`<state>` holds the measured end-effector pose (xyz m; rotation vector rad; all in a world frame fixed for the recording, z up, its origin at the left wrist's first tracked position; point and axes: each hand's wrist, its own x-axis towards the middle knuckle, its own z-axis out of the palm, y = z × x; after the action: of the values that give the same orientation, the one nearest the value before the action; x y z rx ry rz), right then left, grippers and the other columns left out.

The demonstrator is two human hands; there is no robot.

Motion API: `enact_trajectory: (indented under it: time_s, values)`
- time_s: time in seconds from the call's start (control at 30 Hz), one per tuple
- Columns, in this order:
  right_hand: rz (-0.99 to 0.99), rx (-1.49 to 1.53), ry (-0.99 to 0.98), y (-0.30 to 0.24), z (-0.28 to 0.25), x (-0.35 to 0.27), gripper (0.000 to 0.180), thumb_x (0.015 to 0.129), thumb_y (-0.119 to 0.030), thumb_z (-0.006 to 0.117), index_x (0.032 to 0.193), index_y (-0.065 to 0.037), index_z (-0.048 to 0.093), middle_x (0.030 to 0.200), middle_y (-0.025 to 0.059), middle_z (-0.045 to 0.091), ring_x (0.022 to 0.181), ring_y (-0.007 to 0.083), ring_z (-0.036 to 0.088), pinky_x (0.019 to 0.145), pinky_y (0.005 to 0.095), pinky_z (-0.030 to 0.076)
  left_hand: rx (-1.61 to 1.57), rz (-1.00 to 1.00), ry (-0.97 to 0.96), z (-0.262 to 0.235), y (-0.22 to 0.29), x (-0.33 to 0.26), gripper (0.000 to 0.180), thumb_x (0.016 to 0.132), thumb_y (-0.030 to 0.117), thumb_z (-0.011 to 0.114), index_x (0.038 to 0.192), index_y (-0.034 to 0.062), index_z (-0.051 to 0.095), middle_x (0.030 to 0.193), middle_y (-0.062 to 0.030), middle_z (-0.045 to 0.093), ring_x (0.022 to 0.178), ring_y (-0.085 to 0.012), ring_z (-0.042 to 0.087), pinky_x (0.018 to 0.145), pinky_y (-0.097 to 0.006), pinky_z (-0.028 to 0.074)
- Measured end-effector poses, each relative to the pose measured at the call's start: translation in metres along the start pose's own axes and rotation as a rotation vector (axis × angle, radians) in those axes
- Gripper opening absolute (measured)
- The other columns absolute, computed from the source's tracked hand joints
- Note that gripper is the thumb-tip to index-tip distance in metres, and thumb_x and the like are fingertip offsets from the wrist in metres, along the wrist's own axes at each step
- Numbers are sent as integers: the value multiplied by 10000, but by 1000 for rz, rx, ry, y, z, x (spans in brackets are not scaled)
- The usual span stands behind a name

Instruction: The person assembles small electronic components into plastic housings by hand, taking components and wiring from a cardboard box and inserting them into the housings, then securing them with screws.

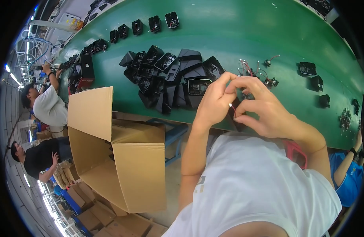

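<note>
The right hand (262, 100) pinches a thin red wire (234, 111), small white plug (230, 105) beyond its fingertips; overlapped left hand (214, 102): finger grip unclear.

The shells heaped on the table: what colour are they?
The heaped shells are black, best seen in the head view.

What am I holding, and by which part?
Your right hand appears to pinch a thin red cable just below its small white plastic connector. Whether your left hand holds anything cannot be told.
</note>
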<state>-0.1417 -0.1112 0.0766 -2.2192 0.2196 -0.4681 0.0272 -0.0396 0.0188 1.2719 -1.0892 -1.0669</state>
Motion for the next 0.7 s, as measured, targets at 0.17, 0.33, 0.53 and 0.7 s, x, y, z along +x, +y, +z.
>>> enact_trajectory:
  time_s: [0.17,0.33,0.53,0.7]
  values:
    - [39,45,5,5,5,-7,175,742,-36,791,868,-54,671,1425,156,473,1316,352,453,998,469,445,-173,-39,-8,-10,-5,-1,201,834,49,496,995,0,606,712,25,529,639,-47,433,557,-243,335]
    - [104,40,-66,2,-2,-10,295,672,-88,855,910,-50,685,1507,173,404,1320,366,485,976,457,489,-283,-167,-6,-14,1,1,216,850,60,481,1025,-6,589,705,15,534,634,-51,444,557,-249,339]
    - [-67,-26,-80,13,-7,13,336,633,-115,882,877,-31,667,1461,201,470,1182,370,599,928,414,518,-177,-65,245,-9,7,4,287,925,119,426,1165,-9,519,1040,-102,626,827,-136,629,727,-280,498]
    - [-127,-62,15,38,-35,69,295,665,-117,858,830,-24,631,1323,202,599,1136,330,628,971,398,485,-89,282,606,1,44,-54,275,974,218,537,1124,-13,545,1064,-143,635,778,-125,598,658,-258,465]
